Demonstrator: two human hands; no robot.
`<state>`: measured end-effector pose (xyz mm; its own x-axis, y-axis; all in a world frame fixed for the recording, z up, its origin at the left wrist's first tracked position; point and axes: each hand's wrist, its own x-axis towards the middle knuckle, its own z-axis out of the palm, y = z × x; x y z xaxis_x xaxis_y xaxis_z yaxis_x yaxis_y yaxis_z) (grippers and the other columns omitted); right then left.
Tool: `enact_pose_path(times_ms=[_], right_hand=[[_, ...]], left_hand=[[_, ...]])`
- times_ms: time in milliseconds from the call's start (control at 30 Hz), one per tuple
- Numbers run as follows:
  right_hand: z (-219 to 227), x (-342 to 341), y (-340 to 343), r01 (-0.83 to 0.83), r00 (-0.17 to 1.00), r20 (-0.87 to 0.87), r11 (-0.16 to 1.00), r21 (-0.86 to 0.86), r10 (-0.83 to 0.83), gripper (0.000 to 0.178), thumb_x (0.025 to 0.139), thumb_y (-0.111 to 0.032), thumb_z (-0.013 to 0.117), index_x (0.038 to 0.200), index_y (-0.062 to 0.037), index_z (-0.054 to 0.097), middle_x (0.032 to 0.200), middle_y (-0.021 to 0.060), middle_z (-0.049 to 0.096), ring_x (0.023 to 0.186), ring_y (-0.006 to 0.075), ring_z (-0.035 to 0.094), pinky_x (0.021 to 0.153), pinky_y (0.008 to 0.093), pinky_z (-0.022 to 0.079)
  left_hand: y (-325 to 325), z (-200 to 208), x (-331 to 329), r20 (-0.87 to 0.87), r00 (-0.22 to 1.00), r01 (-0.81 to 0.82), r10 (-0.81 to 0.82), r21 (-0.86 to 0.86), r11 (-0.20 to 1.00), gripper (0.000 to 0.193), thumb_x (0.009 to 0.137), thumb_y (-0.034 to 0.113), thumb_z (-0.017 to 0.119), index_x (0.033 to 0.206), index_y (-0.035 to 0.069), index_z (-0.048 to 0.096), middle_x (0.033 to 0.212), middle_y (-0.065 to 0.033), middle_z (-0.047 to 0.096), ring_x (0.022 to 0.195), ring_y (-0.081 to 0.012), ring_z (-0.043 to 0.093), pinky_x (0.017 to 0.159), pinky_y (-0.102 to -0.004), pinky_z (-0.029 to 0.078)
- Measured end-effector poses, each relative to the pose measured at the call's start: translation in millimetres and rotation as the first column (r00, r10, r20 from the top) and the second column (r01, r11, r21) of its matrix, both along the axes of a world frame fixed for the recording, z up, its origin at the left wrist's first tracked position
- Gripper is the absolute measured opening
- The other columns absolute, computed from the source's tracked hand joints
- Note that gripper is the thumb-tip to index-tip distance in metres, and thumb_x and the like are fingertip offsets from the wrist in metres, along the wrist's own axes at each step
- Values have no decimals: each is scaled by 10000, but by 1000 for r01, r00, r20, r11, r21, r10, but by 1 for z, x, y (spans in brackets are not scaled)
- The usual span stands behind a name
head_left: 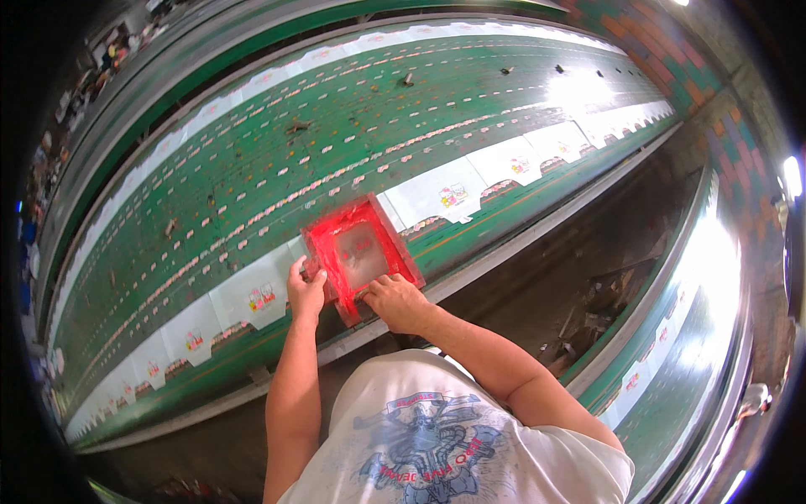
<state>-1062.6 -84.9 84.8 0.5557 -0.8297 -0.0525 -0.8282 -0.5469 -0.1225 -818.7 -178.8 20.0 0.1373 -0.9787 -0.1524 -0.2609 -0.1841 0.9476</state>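
A screen-printing frame (400,249), smeared with red ink round a pale mesh window, lies on a long green printing table (277,181). It covers part of a row of white cut pieces (432,191) with small coloured cartoon prints. My left hand (306,292) grips the frame's left side, thumb and fingers closed round a part jutting from it. At the frame's near side, my right hand (396,302) has its fingers bent down over the inked inner edge. Something dark shows at its fingertips, but the hand hides what it is.
Along the table's far edge runs another row of white pieces (214,109). Several small dark objects (407,80) lie scattered on the green surface. A metal rail (537,235) borders the near edge. Behind me on the right stands a second green table (672,370), with scraps (600,294) on the floor between.
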Motion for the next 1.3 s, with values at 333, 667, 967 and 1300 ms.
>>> enact_pose_path(times_ms=[333,667,967,1300], right_hand=[[12,10,4,20,995,-94,1000,-2,-20,230,943,-233,755,1135,-122,815,1194,69,776,1192,272,735,990,443,563],[4,13,-2,-42,991,-128,999,-13,40,200,934,-196,753,1115,-130,805,1162,63,782,1184,285,732,976,464,582],[-19,21,-7,-34,993,-112,999,-37,30,242,946,-230,769,1167,-139,809,1217,34,786,1246,268,711,1028,445,563],[19,-18,-9,-230,972,34,968,-103,235,303,893,-285,849,1153,-137,803,1229,63,773,1305,289,660,1057,493,530]], left_hand=[[-3,0,3,-153,987,60,-58,9,998,648,1002,28,800,1600,32,553,1355,-145,737,1196,-239,725,1058,-398,579],[-13,-19,9,-156,984,81,-80,-1,997,644,1005,-19,783,1600,38,544,1372,-140,721,1197,-238,720,1040,-406,593],[-16,-25,18,-165,980,108,-111,-27,994,611,989,-28,785,1554,3,552,1378,-168,709,1195,-266,710,1054,-414,573],[-15,-26,12,-64,993,93,-96,-53,994,613,967,-10,773,1539,-37,554,1365,-183,717,1196,-301,720,1068,-432,575]])
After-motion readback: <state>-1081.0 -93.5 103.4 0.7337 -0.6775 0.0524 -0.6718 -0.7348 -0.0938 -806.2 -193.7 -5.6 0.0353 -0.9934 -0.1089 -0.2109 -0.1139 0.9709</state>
